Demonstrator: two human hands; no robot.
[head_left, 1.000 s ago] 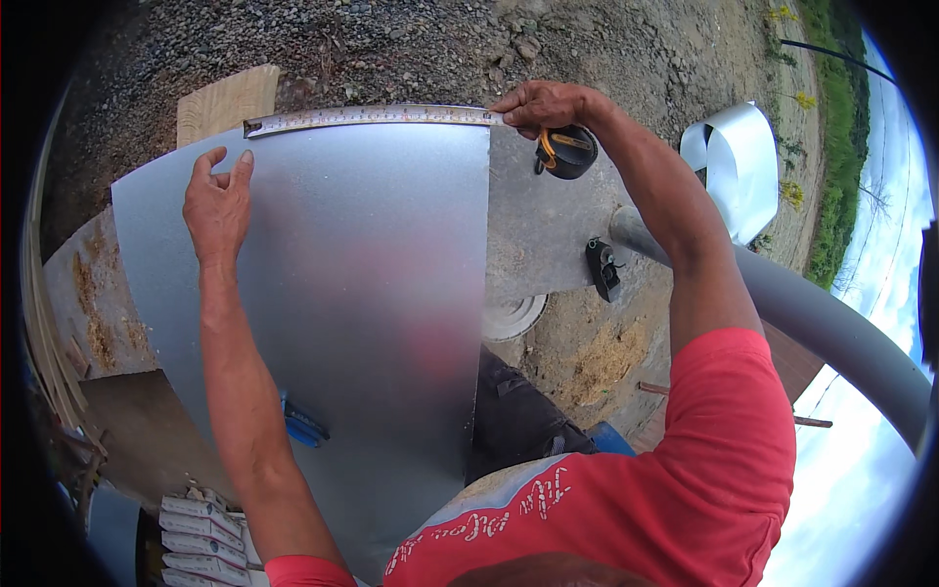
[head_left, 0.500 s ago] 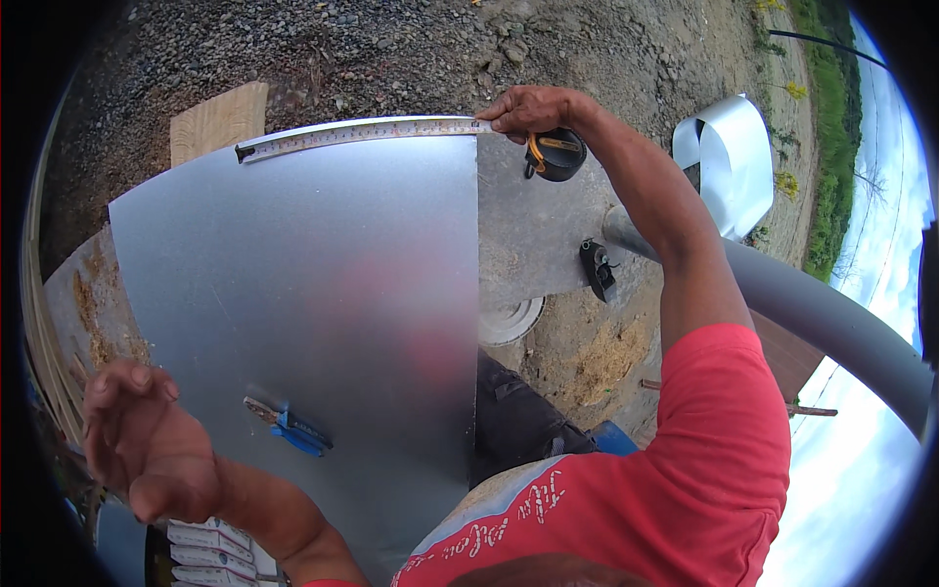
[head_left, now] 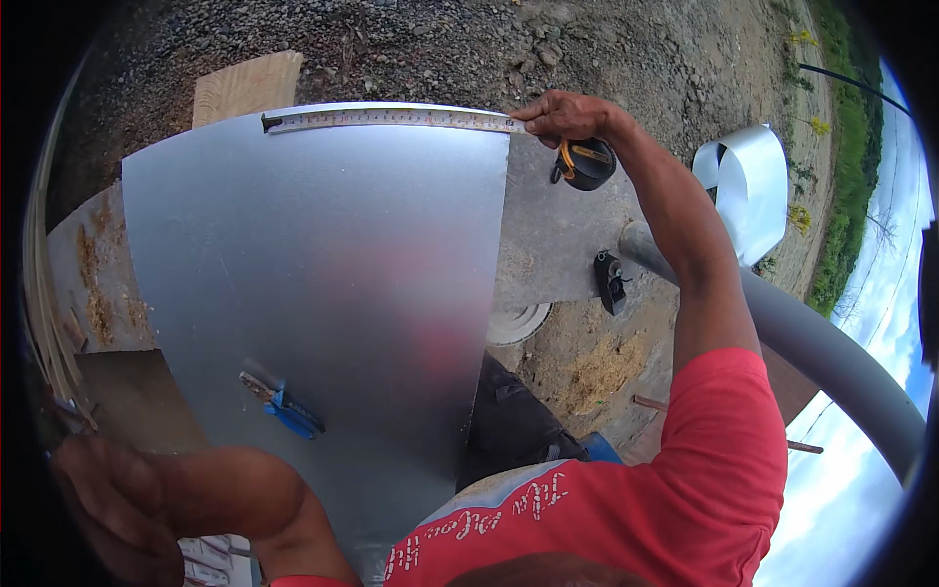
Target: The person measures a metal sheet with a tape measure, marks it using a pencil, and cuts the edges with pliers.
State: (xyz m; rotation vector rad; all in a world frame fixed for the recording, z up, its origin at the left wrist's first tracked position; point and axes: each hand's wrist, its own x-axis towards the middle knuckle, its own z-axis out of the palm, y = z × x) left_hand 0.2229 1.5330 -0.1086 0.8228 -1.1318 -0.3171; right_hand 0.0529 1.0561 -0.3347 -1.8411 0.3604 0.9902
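Note:
A large shiny metal sheet (head_left: 323, 225) lies in front of me. The extended blade of a tape measure (head_left: 391, 119) runs along the sheet's far edge, its hook end at the left. My right hand (head_left: 565, 115) pinches the blade near the far right corner, while the black and yellow case (head_left: 589, 164) hangs just below that hand. My left hand (head_left: 112, 509) is at the lower left, off the sheet and in shadow; its fingers are not clearly made out. Blue-handled pliers (head_left: 282, 403) rest on the near part of the sheet.
A wooden board (head_left: 249, 88) shows beyond the sheet's far edge. On the right are a small black hand tool (head_left: 609, 282), a thick grey pipe (head_left: 831, 357) and a curled metal sheet (head_left: 748, 191). Gravel (head_left: 411, 59) covers the ground at the far side.
My left hand has dropped lower and toward the left rim, turning from open fingers to a dim shape. The right hand still grips the tape; the view has shifted slightly.

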